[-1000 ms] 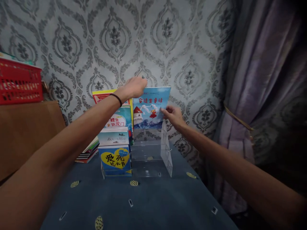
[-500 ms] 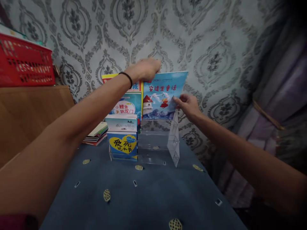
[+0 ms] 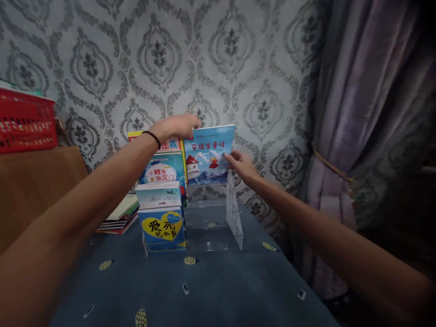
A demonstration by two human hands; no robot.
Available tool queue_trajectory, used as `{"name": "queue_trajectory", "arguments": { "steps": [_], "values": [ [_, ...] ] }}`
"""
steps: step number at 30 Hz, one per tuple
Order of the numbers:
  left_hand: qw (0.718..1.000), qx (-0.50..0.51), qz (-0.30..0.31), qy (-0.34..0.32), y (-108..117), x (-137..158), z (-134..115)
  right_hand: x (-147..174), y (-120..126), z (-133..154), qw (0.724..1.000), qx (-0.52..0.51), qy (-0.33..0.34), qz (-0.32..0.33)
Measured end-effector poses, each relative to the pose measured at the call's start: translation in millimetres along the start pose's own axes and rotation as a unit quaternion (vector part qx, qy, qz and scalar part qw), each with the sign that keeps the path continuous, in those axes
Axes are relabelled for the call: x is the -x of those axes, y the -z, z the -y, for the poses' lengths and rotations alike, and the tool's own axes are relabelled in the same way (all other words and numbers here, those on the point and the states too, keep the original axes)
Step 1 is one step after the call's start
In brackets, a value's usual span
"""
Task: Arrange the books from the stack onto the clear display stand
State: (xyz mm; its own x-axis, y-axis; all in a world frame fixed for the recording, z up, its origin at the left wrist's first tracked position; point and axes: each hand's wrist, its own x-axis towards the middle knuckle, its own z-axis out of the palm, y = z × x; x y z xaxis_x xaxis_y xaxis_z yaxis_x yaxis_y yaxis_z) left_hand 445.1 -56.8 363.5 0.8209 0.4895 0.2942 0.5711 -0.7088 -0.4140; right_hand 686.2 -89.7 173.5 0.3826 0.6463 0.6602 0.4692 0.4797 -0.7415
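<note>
A blue picture book (image 3: 209, 156) with red Chinese lettering stands in the top right tier of a clear acrylic rack (image 3: 235, 220). My left hand (image 3: 180, 126) reaches across and is closed at the book's upper left corner; its fingertips are partly hidden. At the book's right edge, my right hand (image 3: 241, 164) pinches it, thumb on the cover and fingers behind. Other books fill the rack's left column: a yellow-edged book (image 3: 134, 135) at the back, a teal book (image 3: 160, 170), a pale book (image 3: 158, 195) and a blue book with a yellow heart (image 3: 162, 229) in front.
A stack of books (image 3: 119, 213) lies left of the rack on the dark blue tablecloth (image 3: 218, 290). Further left, a red basket (image 3: 27, 120) sits on a wooden cabinet (image 3: 41, 186). Patterned wallpaper (image 3: 231, 41) is behind, and a tied purple curtain (image 3: 340, 136) hangs at right.
My view has turned to the right and up, so the rack appears lower and further left. The blue picture book sits slightly lower and straighter in the rack, both hands still on it.
</note>
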Motion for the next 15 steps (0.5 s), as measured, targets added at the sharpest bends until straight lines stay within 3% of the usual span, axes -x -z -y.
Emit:
{"name": "queue_trajectory", "arguments": {
  "steps": [8, 15],
  "values": [
    [0.998, -0.059, 0.025, 0.001, 9.6, 6.8, -14.8, -1.7, -0.4, 0.8, 1.0, 0.003, -0.003, -0.001],
    [0.997, -0.074, 0.008, -0.004, 6.8, 1.8, -12.1, -7.9, -2.9, -1.8, 1.0, 0.012, -0.01, -0.002]
  ]
}}
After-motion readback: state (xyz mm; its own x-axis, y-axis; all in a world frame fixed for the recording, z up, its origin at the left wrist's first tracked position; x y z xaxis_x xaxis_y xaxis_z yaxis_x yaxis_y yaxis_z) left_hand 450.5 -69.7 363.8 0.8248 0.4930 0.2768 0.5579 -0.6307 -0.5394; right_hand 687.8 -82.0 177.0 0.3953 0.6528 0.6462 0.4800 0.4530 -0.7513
